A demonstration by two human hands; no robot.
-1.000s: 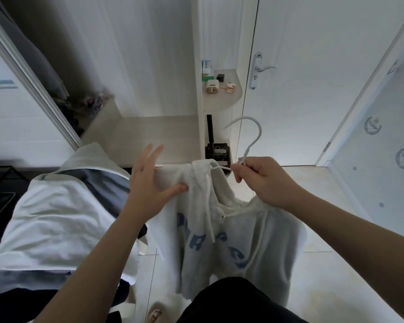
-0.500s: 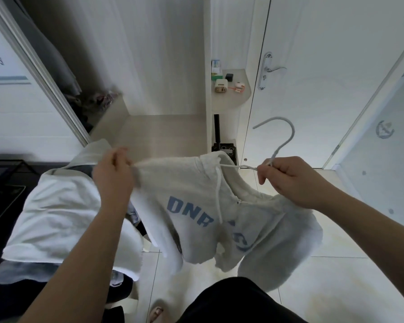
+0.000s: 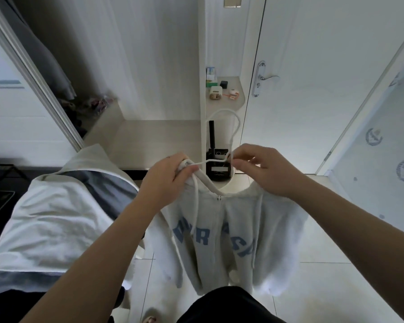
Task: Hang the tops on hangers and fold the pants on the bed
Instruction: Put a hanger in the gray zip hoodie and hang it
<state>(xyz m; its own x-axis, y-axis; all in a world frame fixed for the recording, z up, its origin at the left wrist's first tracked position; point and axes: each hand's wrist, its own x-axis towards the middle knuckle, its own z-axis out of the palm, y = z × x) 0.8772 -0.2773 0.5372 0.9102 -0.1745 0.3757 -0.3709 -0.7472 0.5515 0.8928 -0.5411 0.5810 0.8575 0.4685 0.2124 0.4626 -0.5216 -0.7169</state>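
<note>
A light grey zip hoodie (image 3: 222,238) with blue letters hangs in front of me, front side facing me. A white wire hanger (image 3: 231,127) sits in its neck, hook pointing up. My left hand (image 3: 170,173) grips the hoodie's left shoulder and collar over the hanger's arm. My right hand (image 3: 261,169) pinches the hanger at the base of its hook, above the right shoulder. Both drawstrings dangle down the chest.
The bed (image 3: 44,220) lies at my left with white and grey-blue cloth on it. An open wardrobe bay (image 3: 159,136) is ahead. A corner shelf (image 3: 229,101) carries small items, a black device (image 3: 217,169) stands below, and a white door (image 3: 313,89) is at right.
My left hand moved right from the stretched sleeve side to the collar beside my right hand. The hoodie, held slanted before, now hangs straight down with the hanger hook upright.
</note>
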